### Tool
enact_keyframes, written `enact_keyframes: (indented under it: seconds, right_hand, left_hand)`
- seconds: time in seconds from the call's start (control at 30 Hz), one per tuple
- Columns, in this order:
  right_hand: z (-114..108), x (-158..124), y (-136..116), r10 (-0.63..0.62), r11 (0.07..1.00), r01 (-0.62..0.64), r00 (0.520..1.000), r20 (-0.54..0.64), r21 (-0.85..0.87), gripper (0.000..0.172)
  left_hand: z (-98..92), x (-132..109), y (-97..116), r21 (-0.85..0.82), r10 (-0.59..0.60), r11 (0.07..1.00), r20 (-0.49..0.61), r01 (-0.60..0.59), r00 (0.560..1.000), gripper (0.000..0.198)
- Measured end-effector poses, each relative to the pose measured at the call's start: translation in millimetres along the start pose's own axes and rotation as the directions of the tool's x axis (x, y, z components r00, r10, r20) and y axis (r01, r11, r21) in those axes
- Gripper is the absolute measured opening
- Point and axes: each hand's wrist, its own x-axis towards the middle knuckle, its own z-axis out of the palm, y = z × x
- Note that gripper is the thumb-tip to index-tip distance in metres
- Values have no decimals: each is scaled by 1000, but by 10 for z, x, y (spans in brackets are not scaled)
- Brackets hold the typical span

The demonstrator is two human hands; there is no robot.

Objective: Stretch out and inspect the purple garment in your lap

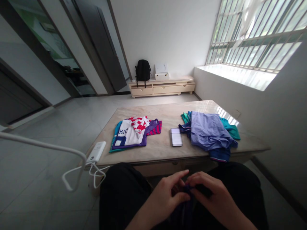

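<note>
Both my hands are low in front of me, over my lap in black trousers. My left hand (165, 195) and my right hand (211, 195) pinch a dark purple piece of cloth (185, 191) between their fingertips. Most of that cloth is hidden under my hands. On the marble table (163, 148) ahead lies a folded stack of shirts (134, 131) with a red and white checked one on top, at the left. A loose pile of lilac, blue and teal clothes (211, 132) lies at the right.
A phone (176, 136) lies between the two piles. A white power bank (96, 151) sits at the table's left corner with a white cable (72, 153) trailing off. Far back stands a low cabinet (161, 88) with a black backpack (143, 71) and a white box (161, 72).
</note>
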Motion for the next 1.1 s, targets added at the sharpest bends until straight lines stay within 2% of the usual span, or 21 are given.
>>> enact_keyframes:
  seconds: [0.1,0.2,0.4,0.53,0.73,0.93,1.1]
  right_hand:
    - [-43,-19,29,-5,998,-5,989,-145,-66,14]
    - [-60,-21,63,9,998,-22,973,-232,-53,10]
    - [-81,-25,90,5,1000,-9,957,-291,-12,9]
    - [-100,-8,24,-63,995,33,941,-333,-96,12]
    - [-81,20,-51,-142,982,93,936,-321,-163,14]
    - [-65,6,-59,-123,987,92,960,-252,-131,13]
    - [-86,-7,-81,-107,989,71,952,-286,-134,9]
  left_hand:
    - [49,-59,-79,56,-5,998,-49,7,999,66]
    - [103,-94,-204,104,55,994,-90,-46,994,53]
    - [150,-76,-445,232,107,970,-163,-67,981,13]
    - [169,-65,-461,229,163,967,-228,-110,960,10]
    - [300,-9,-422,188,267,958,-297,-219,917,9]
    - [352,49,-371,220,332,938,-346,-268,878,11]
    - [341,32,-394,322,354,913,-315,-252,881,5]
